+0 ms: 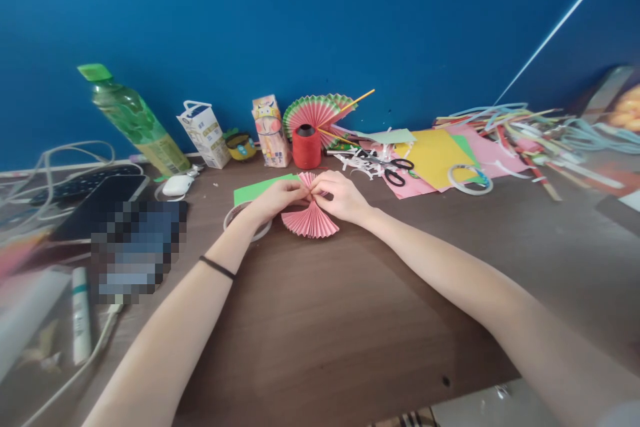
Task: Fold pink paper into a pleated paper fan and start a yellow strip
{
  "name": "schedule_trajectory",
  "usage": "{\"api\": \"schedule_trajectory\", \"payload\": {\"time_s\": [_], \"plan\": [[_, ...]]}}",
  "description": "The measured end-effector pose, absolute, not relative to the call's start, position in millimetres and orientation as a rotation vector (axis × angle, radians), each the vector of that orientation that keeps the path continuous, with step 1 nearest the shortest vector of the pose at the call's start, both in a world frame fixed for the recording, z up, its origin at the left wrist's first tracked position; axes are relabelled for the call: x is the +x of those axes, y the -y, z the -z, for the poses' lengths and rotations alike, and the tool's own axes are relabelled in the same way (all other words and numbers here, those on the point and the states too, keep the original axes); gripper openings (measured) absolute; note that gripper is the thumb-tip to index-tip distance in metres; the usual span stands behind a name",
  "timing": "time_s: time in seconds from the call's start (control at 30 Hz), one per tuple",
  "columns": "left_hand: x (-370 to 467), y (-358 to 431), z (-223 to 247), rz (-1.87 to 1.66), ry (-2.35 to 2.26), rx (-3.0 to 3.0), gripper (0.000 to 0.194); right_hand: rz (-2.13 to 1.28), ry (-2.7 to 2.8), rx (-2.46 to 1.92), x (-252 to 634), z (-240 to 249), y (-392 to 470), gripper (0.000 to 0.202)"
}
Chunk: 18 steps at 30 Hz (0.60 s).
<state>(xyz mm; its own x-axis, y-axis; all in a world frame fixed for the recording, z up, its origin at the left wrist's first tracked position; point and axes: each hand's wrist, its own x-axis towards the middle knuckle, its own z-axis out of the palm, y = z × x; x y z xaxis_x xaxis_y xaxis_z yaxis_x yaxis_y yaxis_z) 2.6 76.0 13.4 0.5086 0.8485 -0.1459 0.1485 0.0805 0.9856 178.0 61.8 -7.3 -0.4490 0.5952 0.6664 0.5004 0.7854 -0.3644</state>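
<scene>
Both hands meet at the pinched middle of a pleated pink paper fan, which spreads out on the near side and shows a smaller pleated part behind the fingers. My left hand is closed on its middle from the left. From the right, my right hand pinches the same spot with thumb and fingers. The fingertips cover the fan's centre. A roll of tape lies partly under my left wrist, beside a green paper sheet. Just behind the hands stands a red thread spool.
Along the blue wall stand a green bottle, a white carton, a small box and a pink-green pleated fan. Black scissors, yellow paper and another tape roll lie right; a phone lies left.
</scene>
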Motion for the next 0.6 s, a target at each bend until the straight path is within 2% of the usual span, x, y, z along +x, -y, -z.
{"api": "schedule_trajectory", "payload": {"time_s": [0.4, 0.6], "plan": [[3.4, -74.6, -16.4, -0.681, -0.980, 1.459, 0.027, -0.230, 1.991, -0.810, 178.2, 7.9, -61.5, 0.016], [3.9, -75.5, -16.3, -0.665, -1.009, 1.450, 0.025, -0.375, 1.924, -0.754, 178.4, 6.5, -62.7, 0.008]]}}
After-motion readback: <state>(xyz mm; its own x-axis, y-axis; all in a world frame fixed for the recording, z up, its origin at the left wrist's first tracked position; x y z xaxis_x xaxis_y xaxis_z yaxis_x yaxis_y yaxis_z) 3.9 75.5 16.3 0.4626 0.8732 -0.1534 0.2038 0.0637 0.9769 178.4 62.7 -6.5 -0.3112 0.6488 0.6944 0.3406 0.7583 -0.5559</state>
